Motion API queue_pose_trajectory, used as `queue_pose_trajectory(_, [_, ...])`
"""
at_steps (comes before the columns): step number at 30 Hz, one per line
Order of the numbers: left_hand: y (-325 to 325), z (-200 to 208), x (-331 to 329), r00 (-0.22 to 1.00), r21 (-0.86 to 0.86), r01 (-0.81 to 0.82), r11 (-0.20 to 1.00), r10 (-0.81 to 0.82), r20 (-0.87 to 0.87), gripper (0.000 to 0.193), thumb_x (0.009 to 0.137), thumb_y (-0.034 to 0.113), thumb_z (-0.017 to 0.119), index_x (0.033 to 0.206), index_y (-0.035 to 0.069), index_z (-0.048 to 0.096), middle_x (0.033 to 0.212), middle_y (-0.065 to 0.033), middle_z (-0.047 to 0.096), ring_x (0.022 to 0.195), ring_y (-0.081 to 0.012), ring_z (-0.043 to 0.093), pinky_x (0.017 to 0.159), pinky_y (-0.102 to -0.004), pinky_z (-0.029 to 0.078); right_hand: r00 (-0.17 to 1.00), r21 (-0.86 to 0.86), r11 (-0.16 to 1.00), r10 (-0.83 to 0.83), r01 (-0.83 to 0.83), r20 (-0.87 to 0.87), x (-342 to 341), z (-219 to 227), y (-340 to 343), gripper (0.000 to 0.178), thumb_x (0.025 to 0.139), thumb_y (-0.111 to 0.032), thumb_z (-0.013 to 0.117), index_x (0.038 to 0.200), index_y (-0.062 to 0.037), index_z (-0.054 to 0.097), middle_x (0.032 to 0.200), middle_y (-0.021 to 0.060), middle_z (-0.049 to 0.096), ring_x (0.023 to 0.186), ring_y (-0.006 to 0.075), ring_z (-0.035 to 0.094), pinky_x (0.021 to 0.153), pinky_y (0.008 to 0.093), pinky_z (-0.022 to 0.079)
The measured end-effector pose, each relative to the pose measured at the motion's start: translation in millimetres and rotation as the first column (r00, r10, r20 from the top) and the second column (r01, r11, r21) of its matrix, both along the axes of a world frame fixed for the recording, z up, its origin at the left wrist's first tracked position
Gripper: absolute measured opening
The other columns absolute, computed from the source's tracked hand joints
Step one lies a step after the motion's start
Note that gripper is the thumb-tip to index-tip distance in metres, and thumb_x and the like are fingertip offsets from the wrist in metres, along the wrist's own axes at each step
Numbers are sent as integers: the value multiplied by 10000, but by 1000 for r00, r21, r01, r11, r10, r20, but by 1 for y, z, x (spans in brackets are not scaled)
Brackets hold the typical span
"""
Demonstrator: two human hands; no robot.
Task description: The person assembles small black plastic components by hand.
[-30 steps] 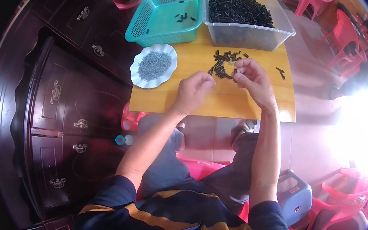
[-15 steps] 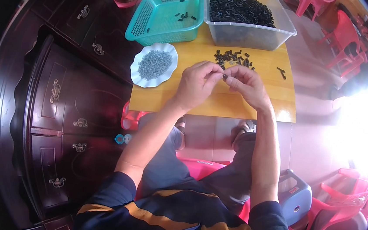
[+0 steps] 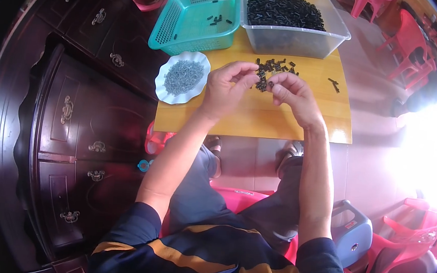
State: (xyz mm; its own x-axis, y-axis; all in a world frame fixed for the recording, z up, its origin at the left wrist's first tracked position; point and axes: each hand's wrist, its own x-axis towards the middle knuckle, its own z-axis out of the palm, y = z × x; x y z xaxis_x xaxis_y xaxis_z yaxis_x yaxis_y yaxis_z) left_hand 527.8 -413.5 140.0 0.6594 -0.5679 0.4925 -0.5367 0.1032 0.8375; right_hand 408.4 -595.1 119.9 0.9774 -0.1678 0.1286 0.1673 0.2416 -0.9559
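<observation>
Forearms stretch up over the lap to the yellow table (image 3: 281,126). Left hand (image 3: 226,89) and right hand (image 3: 292,92) meet fingertip to fingertip, each pinching at a small black part (image 3: 270,83) held between them, just above the loose pile of black parts (image 3: 272,68). Half a second ago the hands sat lower and tighter together. Beyond: white dish of grey screws (image 3: 182,76), teal basket (image 3: 198,12), clear tub of black parts (image 3: 291,18).

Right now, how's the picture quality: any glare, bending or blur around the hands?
Head view: strong white glare washes out the right edge; fisheye bends the dark wooden cabinet at left; corners fall black; the left hand, right hand and small black parts on the yellow table stay evenly lit, reasonably sharp.
</observation>
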Motion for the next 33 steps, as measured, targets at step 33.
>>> queue_pose_trajectory(33, [-4,-46,-3,814,301,-408,862,193,548,109,822,142,704,842,74,622,840,-114,643,850,-329,642,769,-467,506,976,2,981,-195,196,-98,-9,10,2,96,987,-83,593,1075,-79,630,949,-9,641,735,59,538,677,213,448])
